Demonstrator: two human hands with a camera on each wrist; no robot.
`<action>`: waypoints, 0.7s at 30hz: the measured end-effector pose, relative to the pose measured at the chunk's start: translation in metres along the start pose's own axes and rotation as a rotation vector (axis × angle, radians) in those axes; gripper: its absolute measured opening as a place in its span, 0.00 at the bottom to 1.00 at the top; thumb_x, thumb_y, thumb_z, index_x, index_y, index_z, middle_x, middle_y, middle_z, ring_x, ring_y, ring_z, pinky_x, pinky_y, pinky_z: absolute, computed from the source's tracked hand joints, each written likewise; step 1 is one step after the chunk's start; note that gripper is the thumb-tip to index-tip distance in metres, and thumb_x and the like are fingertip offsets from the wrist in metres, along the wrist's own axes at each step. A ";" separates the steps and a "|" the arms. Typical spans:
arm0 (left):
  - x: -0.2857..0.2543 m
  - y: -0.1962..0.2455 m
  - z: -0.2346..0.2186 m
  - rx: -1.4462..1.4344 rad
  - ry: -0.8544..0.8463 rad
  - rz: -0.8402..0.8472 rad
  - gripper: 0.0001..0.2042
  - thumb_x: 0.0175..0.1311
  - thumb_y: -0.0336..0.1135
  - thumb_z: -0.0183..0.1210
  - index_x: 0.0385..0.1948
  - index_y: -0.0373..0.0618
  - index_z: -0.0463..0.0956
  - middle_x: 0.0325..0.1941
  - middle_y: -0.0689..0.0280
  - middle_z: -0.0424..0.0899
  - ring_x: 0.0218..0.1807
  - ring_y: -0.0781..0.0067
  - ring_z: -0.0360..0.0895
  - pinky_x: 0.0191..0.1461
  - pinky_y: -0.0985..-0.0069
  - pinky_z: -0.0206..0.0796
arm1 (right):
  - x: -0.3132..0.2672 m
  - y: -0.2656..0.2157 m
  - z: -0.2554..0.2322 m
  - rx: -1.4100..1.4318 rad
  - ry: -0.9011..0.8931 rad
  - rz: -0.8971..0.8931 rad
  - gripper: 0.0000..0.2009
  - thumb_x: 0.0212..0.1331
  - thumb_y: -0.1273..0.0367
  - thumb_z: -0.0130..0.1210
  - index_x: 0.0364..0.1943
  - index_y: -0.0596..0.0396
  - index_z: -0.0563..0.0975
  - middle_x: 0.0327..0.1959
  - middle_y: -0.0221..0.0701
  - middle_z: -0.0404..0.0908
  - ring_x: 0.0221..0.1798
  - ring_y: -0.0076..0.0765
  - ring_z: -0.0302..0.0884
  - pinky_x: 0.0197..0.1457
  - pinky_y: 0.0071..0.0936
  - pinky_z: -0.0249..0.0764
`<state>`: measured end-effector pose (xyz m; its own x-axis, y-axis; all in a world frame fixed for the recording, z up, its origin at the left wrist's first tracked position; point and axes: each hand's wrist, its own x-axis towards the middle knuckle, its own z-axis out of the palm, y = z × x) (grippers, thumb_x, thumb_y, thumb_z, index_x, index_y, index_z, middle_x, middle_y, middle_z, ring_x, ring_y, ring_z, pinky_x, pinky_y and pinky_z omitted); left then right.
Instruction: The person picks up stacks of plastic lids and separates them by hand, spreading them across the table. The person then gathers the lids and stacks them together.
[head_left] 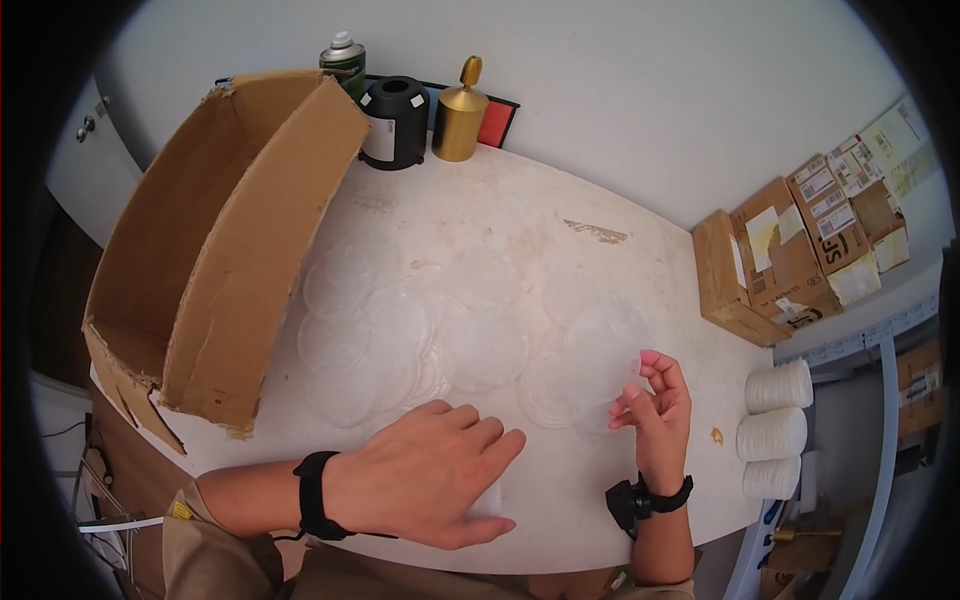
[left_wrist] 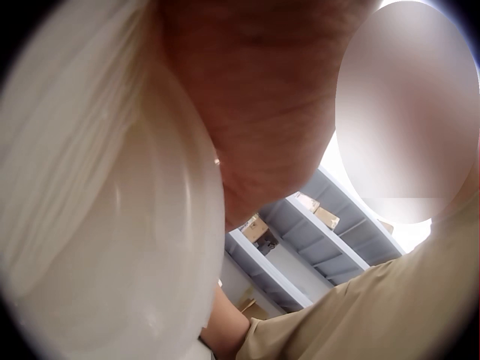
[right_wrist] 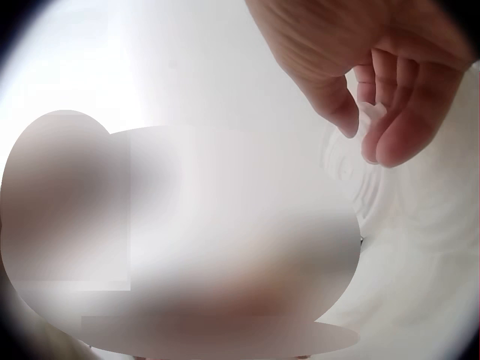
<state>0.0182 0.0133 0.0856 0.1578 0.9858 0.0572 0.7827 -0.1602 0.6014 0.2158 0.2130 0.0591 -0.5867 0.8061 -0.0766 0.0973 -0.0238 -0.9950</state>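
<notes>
Above the front of the table, my left hand [head_left: 425,475] spreads its relaxed fingers and thumb, palm down. Under it, a stack of clear plastic lids [left_wrist: 150,225] shows close beside the palm in the left wrist view; in the head view the hand hides most of it. My right hand [head_left: 655,400] pinches a thin, round, clear plastic lid [head_left: 603,335] at its right edge, where a small tab shows between thumb and fingers in the right wrist view. That lid overlaps others lying below it. More clear lids [head_left: 485,345] lie spread and overlapping across the middle of the table.
A tall open cardboard box [head_left: 265,260] stands at the left. Along the back are a spray can [head_left: 345,62], a black cylinder [head_left: 395,125] and a gold canister [head_left: 460,125]. Several cartons [head_left: 780,255] and white stacks of lids [head_left: 772,435] line the right side.
</notes>
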 end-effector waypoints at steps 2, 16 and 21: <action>-0.001 0.000 -0.001 0.048 -0.101 0.009 0.34 0.56 0.56 0.66 0.53 0.33 0.72 0.40 0.56 0.79 0.42 0.55 0.78 0.48 0.64 0.70 | -0.002 0.000 0.002 -0.013 0.065 -0.052 0.14 0.63 0.74 0.60 0.51 0.60 0.76 0.53 0.33 0.76 0.33 0.16 0.77 0.30 0.17 0.77; -0.004 -0.003 -0.003 0.042 -0.140 -0.047 0.34 0.54 0.54 0.68 0.51 0.32 0.70 0.40 0.55 0.78 0.38 0.54 0.80 0.40 0.64 0.71 | 0.003 0.009 0.008 -1.215 -0.425 -0.621 0.35 0.51 0.66 0.70 0.66 0.58 0.71 0.74 0.50 0.60 0.73 0.61 0.57 0.74 0.52 0.59; -0.004 -0.002 0.001 0.045 -0.028 -0.060 0.37 0.54 0.53 0.68 0.57 0.30 0.68 0.43 0.54 0.77 0.40 0.55 0.79 0.41 0.64 0.72 | 0.006 0.000 0.018 -1.258 -0.227 -0.706 0.32 0.51 0.69 0.70 0.63 0.60 0.73 0.70 0.51 0.64 0.71 0.60 0.60 0.71 0.49 0.62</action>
<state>0.0161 0.0093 0.0836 0.1264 0.9920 -0.0003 0.8174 -0.1040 0.5666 0.1974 0.2070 0.0580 -0.9095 0.3189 0.2668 0.2950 0.9471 -0.1264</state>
